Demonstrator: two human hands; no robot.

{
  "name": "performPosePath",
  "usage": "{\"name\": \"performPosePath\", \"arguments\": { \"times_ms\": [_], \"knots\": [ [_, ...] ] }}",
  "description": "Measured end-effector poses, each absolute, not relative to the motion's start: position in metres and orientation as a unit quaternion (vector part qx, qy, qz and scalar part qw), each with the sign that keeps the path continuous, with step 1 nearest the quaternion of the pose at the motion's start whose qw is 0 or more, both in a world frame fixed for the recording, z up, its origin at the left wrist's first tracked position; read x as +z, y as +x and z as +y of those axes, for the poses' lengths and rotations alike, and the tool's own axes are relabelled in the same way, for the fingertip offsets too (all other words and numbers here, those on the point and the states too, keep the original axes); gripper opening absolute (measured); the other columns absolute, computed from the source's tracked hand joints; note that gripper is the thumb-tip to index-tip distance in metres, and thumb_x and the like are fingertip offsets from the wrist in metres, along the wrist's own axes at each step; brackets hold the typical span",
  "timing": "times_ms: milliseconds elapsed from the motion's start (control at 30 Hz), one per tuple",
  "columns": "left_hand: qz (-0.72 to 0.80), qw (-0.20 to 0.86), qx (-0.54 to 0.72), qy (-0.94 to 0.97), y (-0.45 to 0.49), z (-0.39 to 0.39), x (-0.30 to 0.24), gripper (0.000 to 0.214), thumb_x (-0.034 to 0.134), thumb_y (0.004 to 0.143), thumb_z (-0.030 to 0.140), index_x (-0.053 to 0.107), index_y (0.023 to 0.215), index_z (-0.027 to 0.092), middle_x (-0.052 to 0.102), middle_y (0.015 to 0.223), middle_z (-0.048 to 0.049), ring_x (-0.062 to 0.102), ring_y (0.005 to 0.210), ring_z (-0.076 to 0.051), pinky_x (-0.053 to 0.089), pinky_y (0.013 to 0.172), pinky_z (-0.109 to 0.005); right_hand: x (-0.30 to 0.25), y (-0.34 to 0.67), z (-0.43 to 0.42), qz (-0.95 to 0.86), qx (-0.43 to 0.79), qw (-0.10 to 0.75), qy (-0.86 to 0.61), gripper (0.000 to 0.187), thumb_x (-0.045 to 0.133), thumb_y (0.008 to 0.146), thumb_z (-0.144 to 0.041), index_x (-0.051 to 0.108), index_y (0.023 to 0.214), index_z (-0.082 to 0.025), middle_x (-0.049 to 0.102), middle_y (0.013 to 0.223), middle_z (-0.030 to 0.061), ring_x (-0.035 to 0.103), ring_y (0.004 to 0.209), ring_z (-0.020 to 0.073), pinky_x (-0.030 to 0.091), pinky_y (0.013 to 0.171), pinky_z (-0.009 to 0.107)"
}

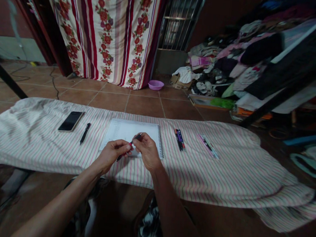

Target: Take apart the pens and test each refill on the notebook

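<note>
Over the spiral notebook (118, 128), my two hands meet on one slim dark pen with a pinkish-red part near its middle. My left hand (114, 149) is closed around the lower part of the pen (119, 157), whose dark end sticks out below the fingers. The fingers of my right hand (146, 150) pinch its black upper end; whether that end is a separate cap I cannot tell. Faint writing shows on the notebook's white page. A black pen (85, 133) lies left of the notebook, beyond it a phone (71, 121).
Dark pens (179, 139) and lighter pens (208, 146) lie right of the notebook on a striped cloth (234, 165). Beyond are a tiled floor (112, 101), a floral curtain (116, 30), a purple basin (155, 85) and a clothes heap (221, 61). Dark poles (6, 75) slant at the sides.
</note>
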State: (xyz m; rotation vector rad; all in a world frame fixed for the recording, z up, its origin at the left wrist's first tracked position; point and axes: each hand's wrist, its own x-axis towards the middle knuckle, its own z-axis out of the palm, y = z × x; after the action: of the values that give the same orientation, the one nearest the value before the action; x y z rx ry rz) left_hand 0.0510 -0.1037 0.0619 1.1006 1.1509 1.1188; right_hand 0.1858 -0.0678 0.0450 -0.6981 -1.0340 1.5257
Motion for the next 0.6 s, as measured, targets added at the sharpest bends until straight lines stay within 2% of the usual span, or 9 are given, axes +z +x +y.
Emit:
{"name": "performPosePath", "arguments": {
  "times_ms": [167, 233, 367, 433, 500, 600],
  "knots": [
    [0.496, 0.56, 0.475, 0.464, 0.0496, -0.1034, 0.0611, 0.029, 0.071, 0.063, 0.041, 0.066, 0.07, 0.013, 0.062, 0.06, -0.0018, 0.049, 0.055, -0.011, 0.034, 0.054, -0.024, 0.0451, 0.1886, -0.0684, -0.459, 0.666, 0.527, -0.262, 0.038, 0.069, 0.067, -0.032, 0.059, 0.104, -0.027, 0.061, 0.099, 0.0022, 0.049, 0.063, 0.0094, 0.027, 0.044, 0.02],
    [0.495, 0.564, 0.47, 0.465, 0.0482, -0.1032, 0.0617, 0.029, 0.071, 0.063, 0.041, 0.066, 0.07, 0.013, 0.063, 0.06, -0.0021, 0.049, 0.055, -0.011, 0.035, 0.055, -0.024, 0.0445, 0.1887, -0.0682, -0.48, 0.654, 0.517, -0.273, 0.033, 0.066, 0.07, -0.033, 0.062, 0.102, -0.025, 0.063, 0.099, 0.0035, 0.048, 0.063, 0.0096, 0.027, 0.045, 0.021],
    [0.486, 0.571, 0.464, 0.472, 0.0475, -0.103, 0.0629, 0.026, 0.071, 0.064, 0.039, 0.066, 0.069, 0.014, 0.063, 0.06, -0.0014, 0.049, 0.055, -0.01, 0.034, 0.055, -0.023, 0.0434, 0.1858, -0.0673, -0.487, 0.625, 0.529, -0.304, 0.014, 0.069, 0.067, -0.03, 0.065, 0.076, -0.02, 0.06, 0.072, -0.0012, 0.039, 0.052, 0.0068, 0.027, 0.046, 0.021],
    [0.48, 0.574, 0.464, 0.474, 0.0484, -0.103, 0.0628, 0.025, 0.071, 0.065, 0.038, 0.066, 0.068, 0.014, 0.063, 0.06, -0.0011, 0.048, 0.055, -0.01, 0.034, 0.055, -0.023, 0.043, 0.1844, -0.0672, -0.474, 0.625, 0.539, -0.307, 0.014, 0.071, 0.065, -0.029, 0.061, 0.069, -0.019, 0.054, 0.063, -0.0041, 0.038, 0.051, 0.0062, 0.027, 0.046, 0.02],
    [0.477, 0.578, 0.466, 0.47, 0.0493, -0.103, 0.0622, 0.024, 0.07, 0.066, 0.037, 0.066, 0.068, 0.014, 0.063, 0.06, -0.0011, 0.048, 0.055, -0.009, 0.033, 0.054, -0.023, 0.0425, 0.1842, -0.0674, -0.466, 0.638, 0.535, -0.3, 0.017, 0.072, 0.064, -0.029, 0.06, 0.073, -0.02, 0.056, 0.066, -0.004, 0.04, 0.051, 0.0061, 0.027, 0.045, 0.02],
    [0.482, 0.581, 0.467, 0.46, 0.0491, -0.1025, 0.0612, 0.025, 0.07, 0.065, 0.037, 0.066, 0.069, 0.013, 0.063, 0.059, -0.0015, 0.047, 0.054, -0.009, 0.032, 0.053, -0.022, 0.0422, 0.1859, -0.0678, -0.464, 0.655, 0.525, -0.282, 0.026, 0.067, 0.07, -0.034, 0.061, 0.093, -0.023, 0.062, 0.089, 0.0014, 0.047, 0.059, 0.0081, 0.026, 0.043, 0.02]
  ]
}}
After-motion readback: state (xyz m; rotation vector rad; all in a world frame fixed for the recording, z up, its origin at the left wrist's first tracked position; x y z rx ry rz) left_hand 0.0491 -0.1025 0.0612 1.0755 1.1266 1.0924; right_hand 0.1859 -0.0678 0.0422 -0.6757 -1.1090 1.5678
